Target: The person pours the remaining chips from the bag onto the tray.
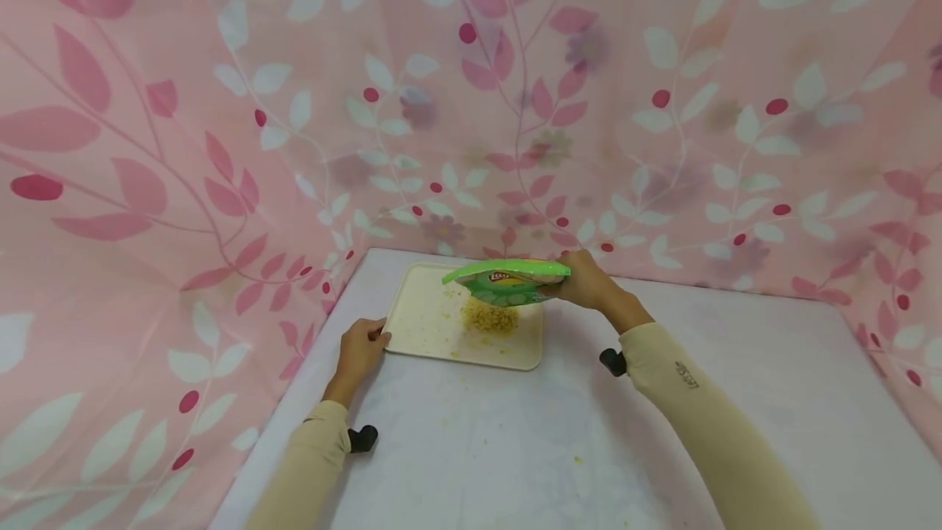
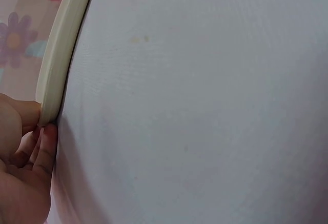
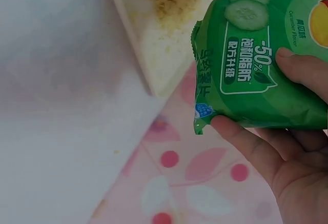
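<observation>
My right hand (image 1: 586, 280) grips a green potato chip bag (image 1: 508, 293) and holds it sideways above a cream tray (image 1: 419, 325). The right wrist view shows the cucumber-flavor print on the bag (image 3: 246, 60), with the thumb on its face and the fingers beneath. Under the bag lies a heap of crushed yellow chips (image 1: 491, 319), partly hidden by it. Smaller crumbs are scattered over the tray. At the tray's near left corner, my left hand (image 1: 361, 350) pinches the rim (image 2: 54, 80) between thumb and fingers.
A white-covered table (image 1: 471, 448) carries the tray near its back edge. A few stray crumbs (image 1: 578, 459) dot the cloth in front. Pink leaf-patterned curtains (image 1: 515, 105) surround the table at the back and sides.
</observation>
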